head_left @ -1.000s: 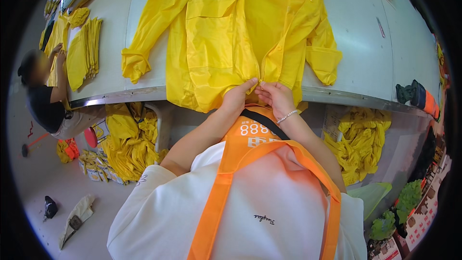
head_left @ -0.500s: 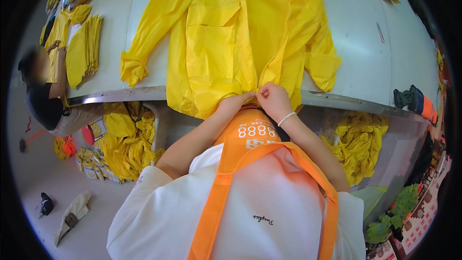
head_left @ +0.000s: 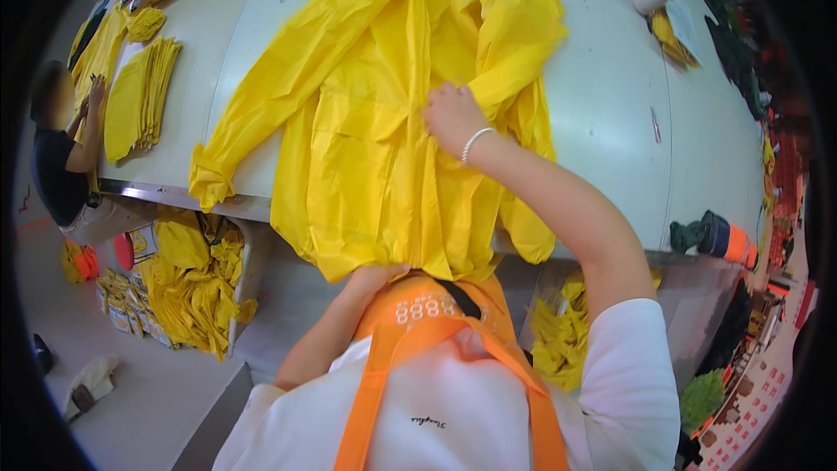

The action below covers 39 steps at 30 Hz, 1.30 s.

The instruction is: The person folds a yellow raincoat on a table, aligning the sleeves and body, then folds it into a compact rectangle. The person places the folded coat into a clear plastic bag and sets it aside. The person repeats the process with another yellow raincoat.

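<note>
A yellow raincoat point(head_left: 353, 166) lies front up on the table, its hem hanging over the near edge. At the hem, beside the bottom of the front opening, my left hand point(head_left: 377, 278) is closed on the fabric. My right hand point(head_left: 453, 120) is closed at the front zipper line, about halfway up the coat; its fingers hide the zipper pull. Below that hand the two front edges lie together, while above it they spread apart. One sleeve point(head_left: 253, 118) stretches out to the left with a bunched cuff.
A pale table point(head_left: 602, 122) spans the view. Folded yellow garments point(head_left: 144, 105) are stacked at left, near a co-worker point(head_left: 70, 144). Yellow garments point(head_left: 196, 283) fill a bin below the table; more yellow fabric point(head_left: 562, 331) lies below right. A dark and orange bundle point(head_left: 719, 240) rests at the right edge.
My right hand has moved from the hem up along the coat's front, and the front edges below it have come together. My left hand stays at the hem, drawn nearer my body.
</note>
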Motion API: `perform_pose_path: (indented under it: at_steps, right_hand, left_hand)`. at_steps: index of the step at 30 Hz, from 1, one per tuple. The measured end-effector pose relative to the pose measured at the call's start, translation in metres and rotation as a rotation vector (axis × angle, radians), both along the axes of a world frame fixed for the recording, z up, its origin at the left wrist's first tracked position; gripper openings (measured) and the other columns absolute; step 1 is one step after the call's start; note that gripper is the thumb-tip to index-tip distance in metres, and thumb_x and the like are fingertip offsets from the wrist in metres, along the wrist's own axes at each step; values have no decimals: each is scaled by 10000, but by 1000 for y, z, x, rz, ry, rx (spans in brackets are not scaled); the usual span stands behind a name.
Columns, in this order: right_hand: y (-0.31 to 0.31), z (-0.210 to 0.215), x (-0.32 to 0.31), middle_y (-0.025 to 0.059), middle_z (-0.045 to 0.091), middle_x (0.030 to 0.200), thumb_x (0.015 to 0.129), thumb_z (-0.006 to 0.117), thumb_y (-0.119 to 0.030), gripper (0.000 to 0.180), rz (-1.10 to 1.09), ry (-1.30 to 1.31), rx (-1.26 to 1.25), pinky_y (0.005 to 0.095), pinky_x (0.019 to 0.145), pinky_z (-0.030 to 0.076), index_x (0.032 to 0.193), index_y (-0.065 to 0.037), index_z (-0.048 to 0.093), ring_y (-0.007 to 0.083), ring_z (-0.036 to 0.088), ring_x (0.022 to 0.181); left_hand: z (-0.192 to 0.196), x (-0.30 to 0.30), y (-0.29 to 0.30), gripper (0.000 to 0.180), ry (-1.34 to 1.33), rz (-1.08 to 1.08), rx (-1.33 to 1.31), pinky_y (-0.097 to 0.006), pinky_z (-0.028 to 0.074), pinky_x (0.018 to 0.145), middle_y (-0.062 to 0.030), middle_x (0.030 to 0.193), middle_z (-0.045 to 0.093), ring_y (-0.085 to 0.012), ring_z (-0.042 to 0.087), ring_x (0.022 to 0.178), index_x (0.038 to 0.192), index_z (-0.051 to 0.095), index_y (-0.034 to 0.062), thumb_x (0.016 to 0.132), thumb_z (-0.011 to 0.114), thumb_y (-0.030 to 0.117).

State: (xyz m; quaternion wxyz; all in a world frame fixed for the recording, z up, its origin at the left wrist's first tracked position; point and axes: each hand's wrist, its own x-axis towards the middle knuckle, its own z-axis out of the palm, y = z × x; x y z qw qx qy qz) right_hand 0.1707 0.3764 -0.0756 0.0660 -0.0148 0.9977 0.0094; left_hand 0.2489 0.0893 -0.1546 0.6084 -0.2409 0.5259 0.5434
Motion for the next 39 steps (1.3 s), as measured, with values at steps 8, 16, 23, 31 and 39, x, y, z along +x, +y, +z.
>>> perform_pose_path:
  at_steps: [8,16,23,31,39]
  right_hand:
    - [160,-50,-28,176,563,1091,792,679,-191,516,-728,1003,-65,376,890,442,1206,36,473,286,541,1005]
    - [319,-57,-38,148,654,840,814,542,-193,280,-1072,582,-705,381,655,483,949,34,633,236,619,738]
    - [190,90,-166,46,636,854,934,438,-258,335,-364,454,-584,292,696,458,1000,11,627,130,557,777]
    - [112,-12,-140,197,475,1327,887,570,-266,524,-434,871,-338,366,1036,330,1310,8,430,327,437,1229]
    - [230,-91,-45,203,656,965,848,554,-240,298,-1052,272,-544,394,837,475,1008,-7,646,359,614,938]
  left_hand:
    - [-35,57,-38,444,89,204,-144,-296,481,830,-112,1053,646,-206,609,903,1106,614,-14,816,688,314]
    - [-30,60,-56,584,354,-480,-126,-311,479,809,-132,1073,640,-216,611,890,1170,581,19,797,677,458]
    - [45,-139,11,350,1054,-773,-204,-350,488,614,-108,646,635,-222,633,657,800,699,71,807,653,418]
    - [-10,-347,157,549,2077,-449,-855,-404,422,917,-206,1196,541,-350,500,1116,1210,518,26,833,609,415]
    - [2,-475,133,462,1746,-278,-572,-476,452,824,-233,1013,622,-415,567,990,1136,527,27,933,431,430]
